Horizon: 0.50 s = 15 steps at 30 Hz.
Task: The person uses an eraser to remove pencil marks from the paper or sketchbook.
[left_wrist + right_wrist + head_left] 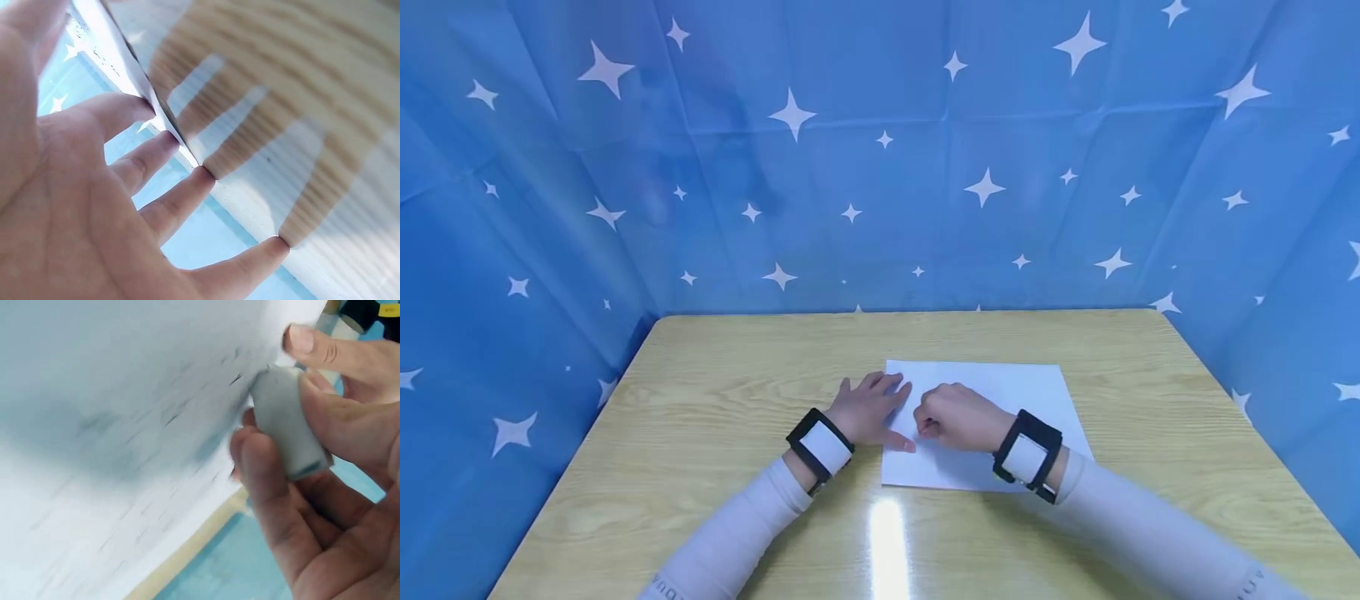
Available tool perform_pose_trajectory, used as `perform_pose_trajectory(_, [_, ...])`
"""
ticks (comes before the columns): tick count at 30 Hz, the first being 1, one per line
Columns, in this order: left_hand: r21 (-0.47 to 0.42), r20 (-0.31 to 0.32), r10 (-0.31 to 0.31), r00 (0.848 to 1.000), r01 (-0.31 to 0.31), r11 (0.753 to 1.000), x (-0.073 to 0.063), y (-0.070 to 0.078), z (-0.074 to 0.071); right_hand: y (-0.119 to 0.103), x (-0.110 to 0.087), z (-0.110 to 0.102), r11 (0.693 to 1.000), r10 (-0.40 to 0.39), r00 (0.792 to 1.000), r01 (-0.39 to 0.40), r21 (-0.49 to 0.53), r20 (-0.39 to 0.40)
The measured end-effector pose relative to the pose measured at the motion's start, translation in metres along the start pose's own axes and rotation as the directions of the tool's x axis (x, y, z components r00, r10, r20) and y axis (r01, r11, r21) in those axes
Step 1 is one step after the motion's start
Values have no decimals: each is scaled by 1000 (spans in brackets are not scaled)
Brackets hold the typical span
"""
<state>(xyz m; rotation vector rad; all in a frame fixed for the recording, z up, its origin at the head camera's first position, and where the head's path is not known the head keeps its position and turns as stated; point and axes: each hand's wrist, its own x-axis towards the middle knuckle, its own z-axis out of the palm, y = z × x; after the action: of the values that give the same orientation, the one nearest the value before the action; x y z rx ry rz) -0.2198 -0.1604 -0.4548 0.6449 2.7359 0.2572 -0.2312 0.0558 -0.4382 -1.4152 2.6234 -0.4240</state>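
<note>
A white sheet of paper lies on the wooden table, with short dark marks or crumbs showing on it in the right wrist view. My right hand is over the sheet's left half and pinches a whitish eraser between thumb and fingers. One end of the eraser meets the paper. With fingers spread, my left hand rests at the sheet's left edge; its fingertips touch down around the paper's border. From the head view the eraser is hidden by the right hand.
The wooden table extends on all sides of the sheet. A blue curtain with white stars hangs behind it and along both sides. Each wrist wears a black strap; the left strap sits above the table.
</note>
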Motion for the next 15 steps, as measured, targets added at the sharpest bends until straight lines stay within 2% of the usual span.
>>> perform_pose_trajectory(2, [-4, -4, -2, 1000, 2, 1000, 0, 0, -5, 7, -15, -8, 1000, 14, 1000, -14, -24, -8])
perform_pose_trajectory(6, [1, -2, -13, 1000, 13, 1000, 0, -4, -16, 30, -60, -24, 995, 101, 995, -102, -18, -20])
perform_pose_trajectory(8, [11, 5, -18, 1000, 17, 1000, 1, -6, -18, 37, -73, -27, 990, 143, 990, -143, -6, -11])
perform_pose_trajectory(11, [23, 18, -29, 999, 28, 999, 2, -6, -15, 37, -64, -23, 991, 132, 991, -132, 14, -7])
perform_pose_trajectory(15, [26, 27, -29, 999, 28, 999, 5, -1, 0, 13, -23, -5, 999, 17, 1000, -17, 51, 14])
